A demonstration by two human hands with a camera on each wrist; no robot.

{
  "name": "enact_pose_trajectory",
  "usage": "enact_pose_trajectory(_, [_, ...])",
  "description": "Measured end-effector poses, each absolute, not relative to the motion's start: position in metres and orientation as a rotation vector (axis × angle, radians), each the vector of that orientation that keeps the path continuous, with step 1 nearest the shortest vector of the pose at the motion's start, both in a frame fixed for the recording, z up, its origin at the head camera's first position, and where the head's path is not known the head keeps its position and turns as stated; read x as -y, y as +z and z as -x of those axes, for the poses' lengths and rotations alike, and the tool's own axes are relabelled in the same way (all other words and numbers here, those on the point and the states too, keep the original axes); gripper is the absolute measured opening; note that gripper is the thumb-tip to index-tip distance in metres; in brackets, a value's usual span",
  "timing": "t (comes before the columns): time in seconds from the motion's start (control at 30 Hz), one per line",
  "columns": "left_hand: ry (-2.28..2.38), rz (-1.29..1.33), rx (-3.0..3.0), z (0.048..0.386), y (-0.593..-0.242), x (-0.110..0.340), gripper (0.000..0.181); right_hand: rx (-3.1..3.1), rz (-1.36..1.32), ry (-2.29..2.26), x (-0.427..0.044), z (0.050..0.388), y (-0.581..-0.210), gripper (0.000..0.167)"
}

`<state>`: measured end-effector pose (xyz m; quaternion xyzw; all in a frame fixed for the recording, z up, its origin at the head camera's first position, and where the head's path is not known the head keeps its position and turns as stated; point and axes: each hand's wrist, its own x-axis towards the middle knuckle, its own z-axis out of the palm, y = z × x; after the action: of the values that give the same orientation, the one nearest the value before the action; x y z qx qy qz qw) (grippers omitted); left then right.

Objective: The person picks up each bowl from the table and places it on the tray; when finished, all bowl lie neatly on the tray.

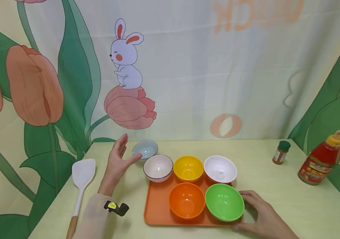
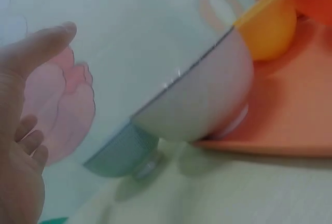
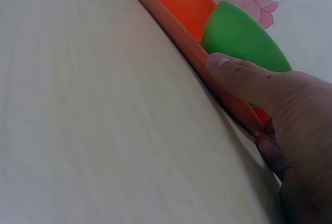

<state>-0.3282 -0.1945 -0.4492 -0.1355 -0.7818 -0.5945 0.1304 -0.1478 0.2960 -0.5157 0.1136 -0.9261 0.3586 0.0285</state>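
Note:
An orange tray carries an orange bowl, a green bowl, a yellow bowl, a white bowl and a cream bowl with a dark rim. The cream bowl overhangs the tray's back left corner. Behind it, off the tray, sits a small light blue bowl. My left hand is raised beside the blue bowl, fingers extended, thumb spread, holding nothing. At the tray's front right corner my right hand grips the edge, thumb in front, beside the green bowl; some fingers are hidden.
On the left lies a white spatula with a wooden handle. A small spice jar with a green lid and a red sauce bottle stand at the right. A printed curtain hangs behind the table.

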Motion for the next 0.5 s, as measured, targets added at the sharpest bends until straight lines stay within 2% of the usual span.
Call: enact_pose_trajectory(0.5, [-1.996,0.184,2.418,0.366,-0.488,0.196,0.107,2.841,-0.358,1.063,-0.295,0.147,-0.517,0.095])
